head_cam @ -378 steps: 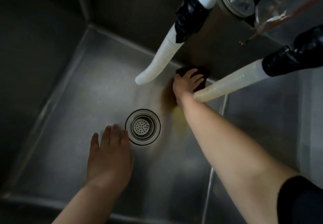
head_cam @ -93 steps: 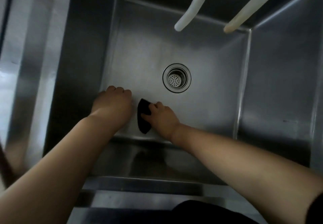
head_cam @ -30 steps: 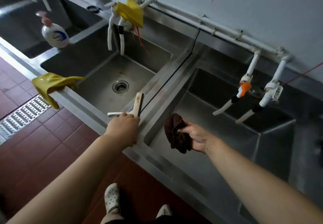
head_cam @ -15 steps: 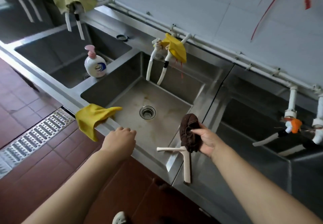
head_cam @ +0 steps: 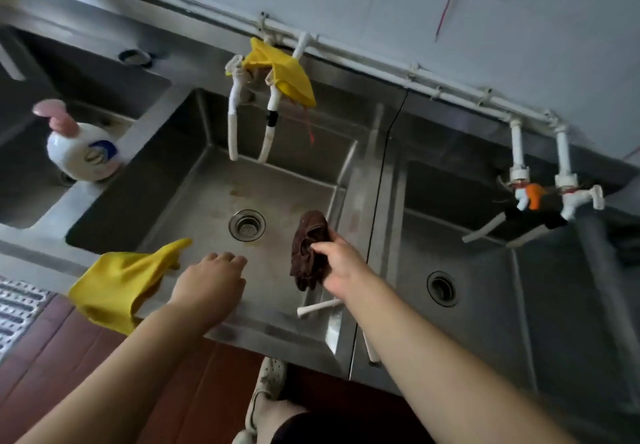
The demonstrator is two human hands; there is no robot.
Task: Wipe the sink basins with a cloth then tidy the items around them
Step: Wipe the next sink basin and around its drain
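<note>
My right hand [head_cam: 337, 263] grips a crumpled dark brown cloth [head_cam: 310, 249] over the right side of the middle sink basin [head_cam: 194, 201], whose floor shows brownish stains around the drain [head_cam: 247, 224]. My left hand [head_cam: 209, 286] rests on that basin's front rim, fingers curled, holding nothing. A yellow cloth [head_cam: 121, 279] hangs over the front rim just left of it. A white T-shaped tool [head_cam: 317, 306] lies on the divider under my right forearm. The right basin [head_cam: 485, 305] lies beyond that divider.
A white soap bottle with a pink pump [head_cam: 81, 149] stands on the divider to the left basin. Another yellow cloth [head_cam: 282, 71] drapes over the middle taps [head_cam: 251, 124]. White taps with an orange handle [head_cam: 535, 197] hang over the right basin. Red floor tiles and a drain grate [head_cam: 17, 308] lie below.
I have shifted left from the right basin to the middle one. My right hand carried the brown cloth over the middle basin; my left hand moved along the front rim toward the drain.
</note>
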